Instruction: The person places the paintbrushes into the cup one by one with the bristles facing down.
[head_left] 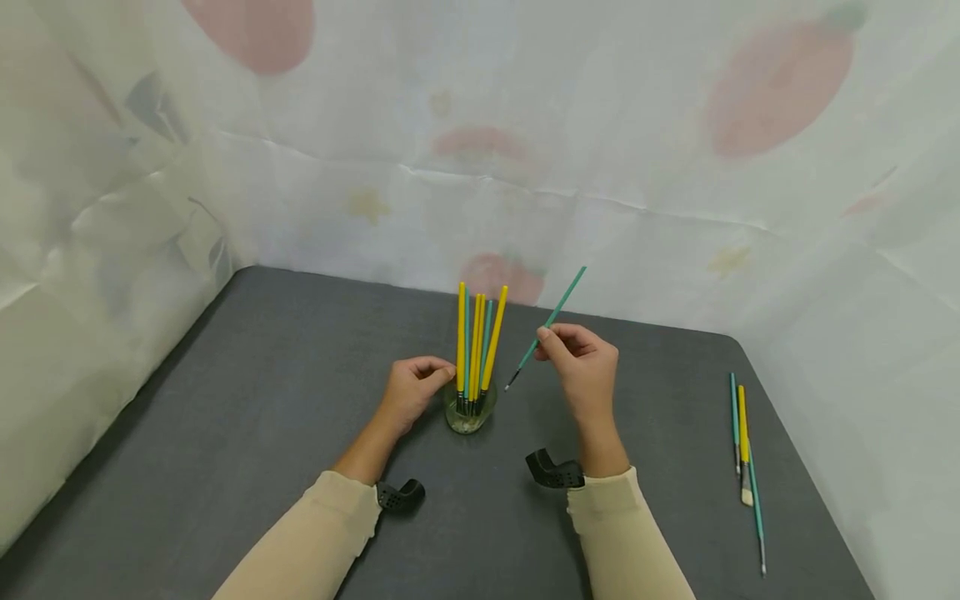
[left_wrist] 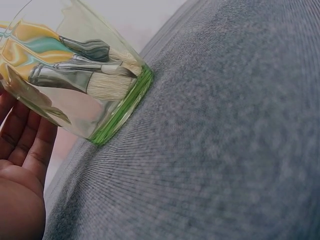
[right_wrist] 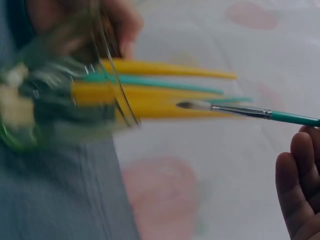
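The right hand (head_left: 585,367) pinches a green-handled paintbrush (head_left: 546,327) between thumb and fingertips, above the tabletop (head_left: 262,400). The grip sits on the lower half of the handle. The long axis of the brush is tilted: bristle tip down and toward the left, handle end up and to the right. The tip hangs just to the right of the glass jar (head_left: 470,410) and beside its rim, not inside it; the right wrist view shows the tip short of the jar mouth.

The left hand (head_left: 411,387) is curled round the left side of the jar, which stands on the tabletop between the two hands.

Jar contents: several yellow and green brushes (head_left: 476,346), bristles down, handles up.

Three more brushes (head_left: 745,446) lie flat near the right edge of the tabletop, well apart from both hands, the right hand being nearer.
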